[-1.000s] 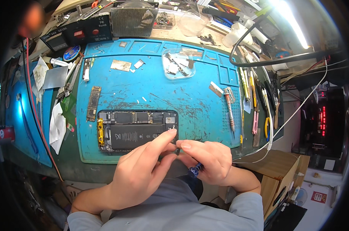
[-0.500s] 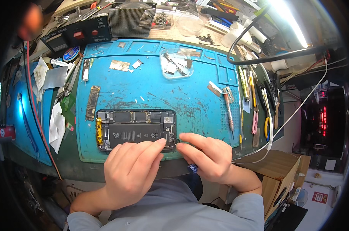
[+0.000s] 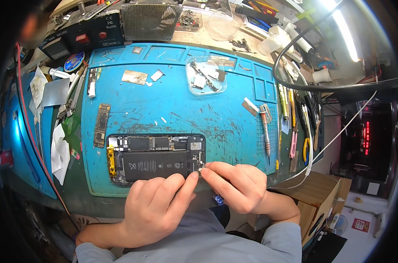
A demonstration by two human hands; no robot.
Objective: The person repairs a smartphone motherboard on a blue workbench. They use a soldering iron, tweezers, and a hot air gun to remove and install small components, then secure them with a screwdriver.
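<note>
An opened phone (image 3: 157, 163) lies lengthwise on the blue work mat (image 3: 234, 127), its black battery and inner parts exposed. Yellow tape covers part of its left end. Over the phone's lower right corner my two hands come together, fingertips almost touching. My left hand (image 3: 157, 204) is closed, with the index finger stretched toward that corner. In a pinch at the phone's right edge, my right hand (image 3: 236, 184) seems to have something tiny at its fingertips, too small to name. Below the right hand shows a small blue thing (image 3: 217, 200).
A loose circuit board (image 3: 102, 126) lies left of the phone. Behind are a clear plastic dish (image 3: 205, 79) of small parts and a metal plate (image 3: 134, 76). To the right lie a screwdriver (image 3: 265, 131) and several hand tools. A black cable (image 3: 330, 87) arches at upper right.
The right hand has come left onto the phone's edge, and the left index finger now reaches toward it. The view has shifted slightly.
</note>
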